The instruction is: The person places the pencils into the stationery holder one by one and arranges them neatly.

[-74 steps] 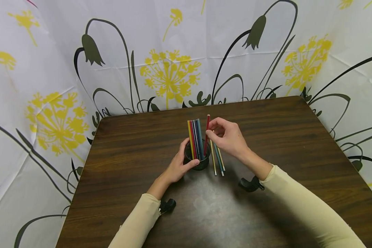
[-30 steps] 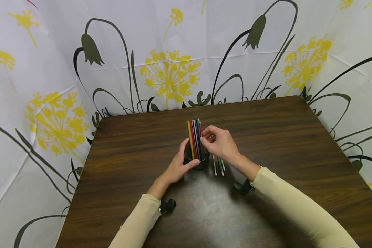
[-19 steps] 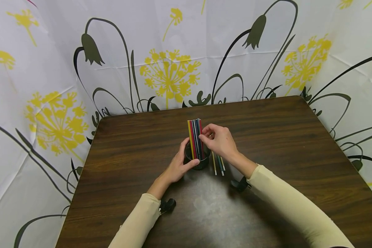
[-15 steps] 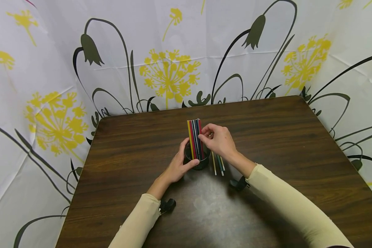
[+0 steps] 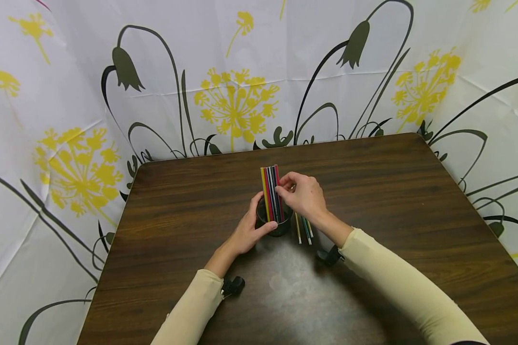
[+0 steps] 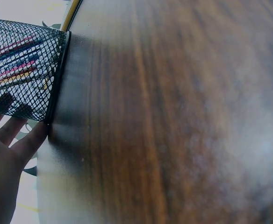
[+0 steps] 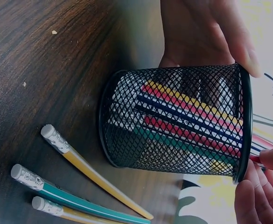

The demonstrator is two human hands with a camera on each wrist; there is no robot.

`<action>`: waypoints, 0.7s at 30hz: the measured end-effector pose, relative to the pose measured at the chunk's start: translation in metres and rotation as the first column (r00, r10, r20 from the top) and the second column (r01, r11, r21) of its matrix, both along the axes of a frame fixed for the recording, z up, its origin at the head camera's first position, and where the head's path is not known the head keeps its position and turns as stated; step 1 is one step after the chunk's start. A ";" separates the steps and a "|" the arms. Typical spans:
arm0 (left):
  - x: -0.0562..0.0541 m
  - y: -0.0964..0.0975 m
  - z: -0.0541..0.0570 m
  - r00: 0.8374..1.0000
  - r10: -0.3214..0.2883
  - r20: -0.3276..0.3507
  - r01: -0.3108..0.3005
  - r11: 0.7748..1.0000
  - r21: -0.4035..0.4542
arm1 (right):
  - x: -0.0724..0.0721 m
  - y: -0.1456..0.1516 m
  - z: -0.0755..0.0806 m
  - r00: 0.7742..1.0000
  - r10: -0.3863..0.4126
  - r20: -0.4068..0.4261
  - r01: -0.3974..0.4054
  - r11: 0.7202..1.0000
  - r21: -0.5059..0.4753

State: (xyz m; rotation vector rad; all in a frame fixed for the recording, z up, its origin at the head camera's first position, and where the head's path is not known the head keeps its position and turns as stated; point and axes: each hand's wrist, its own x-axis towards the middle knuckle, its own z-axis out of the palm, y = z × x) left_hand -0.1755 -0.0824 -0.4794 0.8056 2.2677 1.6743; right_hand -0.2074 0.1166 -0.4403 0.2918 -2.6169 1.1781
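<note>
A black wire-mesh pencil cup stands upright on the table, with my left hand gripping it from the left, thumb at the front of the rim. Several pencils, yellow, red, white and dark ones, stand side by side in it, eraser ends down. At the right end of that row my right hand pinches a red pencil, whose lower part is inside the cup. In the left wrist view, the left fingers spread around the mesh wall.
Just right of the cup lie three loose pencils: a yellow pencil, a green pencil and another yellow pencil, partly under the right hand. The brown wooden table ends at a flower-print curtain.
My right hand has moved left with the red pencil, from the cup's right side to against the row of pencils, covering the blue one. The left hand has stayed on the cup.
</note>
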 end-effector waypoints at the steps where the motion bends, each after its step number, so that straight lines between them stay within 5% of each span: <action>1: 0.000 0.000 0.000 1.000 -0.001 0.000 0.001 1.000 0.003 | 0.000 0.000 0.000 1.000 -0.003 -0.003 0.003 1.000 0.002; 21: 0.000 0.000 0.000 0.999 -0.014 -0.031 0.014 1.000 0.016 | 0.001 0.001 0.002 1.000 0.007 0.002 -0.007 1.000 0.015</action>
